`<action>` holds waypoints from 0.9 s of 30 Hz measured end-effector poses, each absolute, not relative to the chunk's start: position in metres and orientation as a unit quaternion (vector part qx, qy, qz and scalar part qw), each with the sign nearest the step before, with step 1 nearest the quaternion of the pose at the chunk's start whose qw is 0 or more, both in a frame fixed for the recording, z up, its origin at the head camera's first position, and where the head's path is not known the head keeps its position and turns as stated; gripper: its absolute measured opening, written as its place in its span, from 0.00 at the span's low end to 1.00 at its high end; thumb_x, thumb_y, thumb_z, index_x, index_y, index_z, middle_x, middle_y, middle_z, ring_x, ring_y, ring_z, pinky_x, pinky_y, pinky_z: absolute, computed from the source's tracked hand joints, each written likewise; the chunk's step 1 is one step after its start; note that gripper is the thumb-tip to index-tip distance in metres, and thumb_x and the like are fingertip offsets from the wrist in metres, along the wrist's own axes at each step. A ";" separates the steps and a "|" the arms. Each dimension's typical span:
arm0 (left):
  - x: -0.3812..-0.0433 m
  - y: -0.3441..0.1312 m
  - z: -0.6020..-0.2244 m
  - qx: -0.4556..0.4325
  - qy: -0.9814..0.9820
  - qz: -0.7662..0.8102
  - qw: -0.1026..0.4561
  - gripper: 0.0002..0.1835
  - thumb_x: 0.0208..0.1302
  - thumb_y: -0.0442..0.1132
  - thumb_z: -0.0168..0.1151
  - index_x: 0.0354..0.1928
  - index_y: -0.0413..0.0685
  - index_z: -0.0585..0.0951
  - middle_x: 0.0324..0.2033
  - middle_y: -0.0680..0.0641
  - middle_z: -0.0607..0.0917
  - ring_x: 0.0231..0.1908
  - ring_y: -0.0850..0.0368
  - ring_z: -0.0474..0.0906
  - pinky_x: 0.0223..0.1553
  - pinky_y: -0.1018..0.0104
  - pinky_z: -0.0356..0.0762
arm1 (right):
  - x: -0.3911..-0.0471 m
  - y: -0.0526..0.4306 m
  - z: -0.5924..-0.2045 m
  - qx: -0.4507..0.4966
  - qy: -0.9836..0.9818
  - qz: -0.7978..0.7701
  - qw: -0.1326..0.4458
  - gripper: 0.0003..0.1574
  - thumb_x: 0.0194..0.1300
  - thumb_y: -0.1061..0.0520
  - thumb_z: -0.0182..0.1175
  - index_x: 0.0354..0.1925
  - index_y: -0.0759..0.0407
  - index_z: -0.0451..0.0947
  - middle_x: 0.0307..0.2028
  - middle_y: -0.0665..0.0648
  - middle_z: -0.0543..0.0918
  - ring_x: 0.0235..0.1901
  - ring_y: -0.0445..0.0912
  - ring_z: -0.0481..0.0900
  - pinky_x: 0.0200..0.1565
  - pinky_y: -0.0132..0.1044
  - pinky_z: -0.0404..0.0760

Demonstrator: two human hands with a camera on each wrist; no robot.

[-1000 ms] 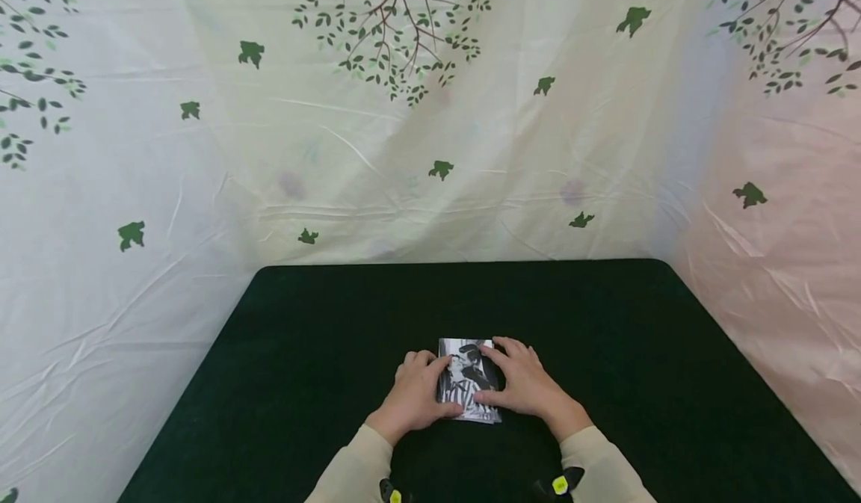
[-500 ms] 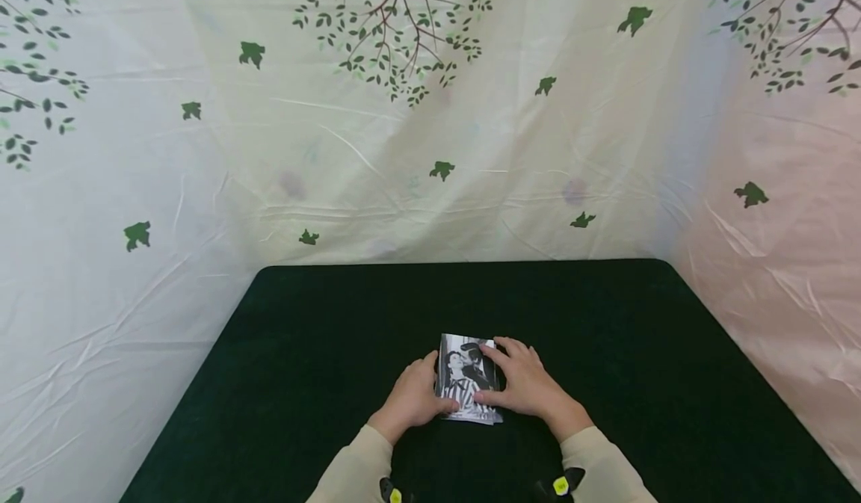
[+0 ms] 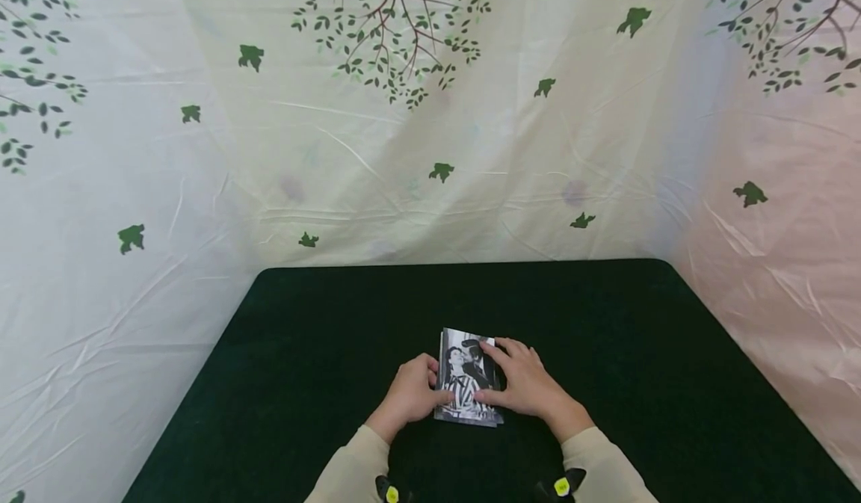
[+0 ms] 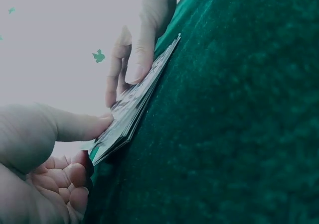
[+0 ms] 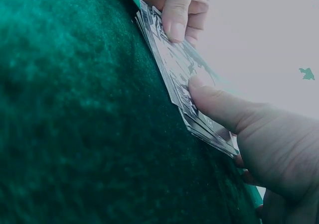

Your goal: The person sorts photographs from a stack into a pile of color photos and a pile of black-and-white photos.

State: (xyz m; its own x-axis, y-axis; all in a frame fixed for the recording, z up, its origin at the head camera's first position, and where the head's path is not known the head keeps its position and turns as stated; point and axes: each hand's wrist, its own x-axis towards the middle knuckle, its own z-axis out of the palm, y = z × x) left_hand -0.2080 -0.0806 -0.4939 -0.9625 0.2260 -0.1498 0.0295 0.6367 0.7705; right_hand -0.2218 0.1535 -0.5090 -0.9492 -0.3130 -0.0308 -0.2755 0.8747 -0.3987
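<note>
A stack of cards [image 3: 464, 376] sits near the middle of the near part of a table [image 3: 323, 323] covered in dark green cloth, with a black-and-white picture of people face up. The cards are not squared: the upper part is turned slightly, and lower cards peek out at the near right corner. Whether the whole stack touches the cloth is hard to tell. The left hand [image 3: 406, 392] pinches the left edge near the near corner, thumb on top and the other fingers curled at the side and beneath. The right hand [image 3: 528, 382] holds the right side, its thumb on the picture and its fingers spread toward the far right corner. The cards look thin, light and fairly stiff, with a smooth face that probably slips easily against its neighbours; corners would likely crease under a hard pinch. Opposite long edges seem the best hold, with light, even pressure. No container shows in any view. Beyond the table hangs a pale fabric backdrop [image 3: 377, 152] printed with leafy branches and green bird-like shapes.
</note>
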 end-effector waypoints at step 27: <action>-0.211 -0.081 -0.497 0.052 0.893 0.441 0.071 0.17 0.53 0.37 0.73 0.41 0.44 0.76 0.28 0.50 0.75 0.28 0.56 0.72 0.28 0.63 0.72 | -0.221 0.151 -0.506 -0.139 0.952 -0.273 -0.001 0.57 0.53 0.35 0.69 0.74 0.45 0.54 0.69 0.58 0.61 0.67 0.56 0.58 0.60 0.58 0.66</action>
